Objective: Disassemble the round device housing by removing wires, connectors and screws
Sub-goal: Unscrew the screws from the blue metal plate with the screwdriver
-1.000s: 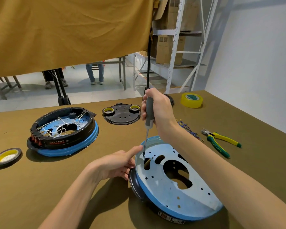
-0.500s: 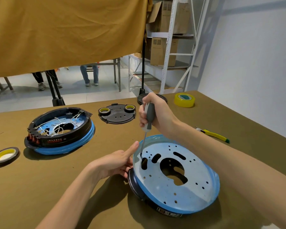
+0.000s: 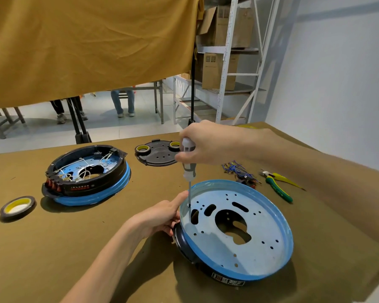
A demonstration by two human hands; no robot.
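A round blue housing (image 3: 249,254) with a black rim lies face-down in front of me, its plate full of holes and cut-outs. My right hand (image 3: 204,143) grips the grey-and-white handle of a screwdriver (image 3: 188,169), held upright with its tip on the plate's left edge. My left hand (image 3: 160,215) holds the housing's left rim, thumb up along the edge beside the screwdriver shaft. A second round housing (image 3: 85,176), blue with a black ring and loose white wires inside, sits at the left.
A black round cover (image 3: 160,156) carrying two tape rolls lies at the back. A tape roll (image 3: 17,206) sits far left. Loose wires (image 3: 239,171) and yellow-green pliers (image 3: 278,184) lie to the right. A tan cloth hangs behind; people's legs show beyond it.
The view has shifted, so the blue plate now shows whole. My right hand stays on the screwdriver, tip at the same spot on the plate. My left hand keeps its hold on the rim.
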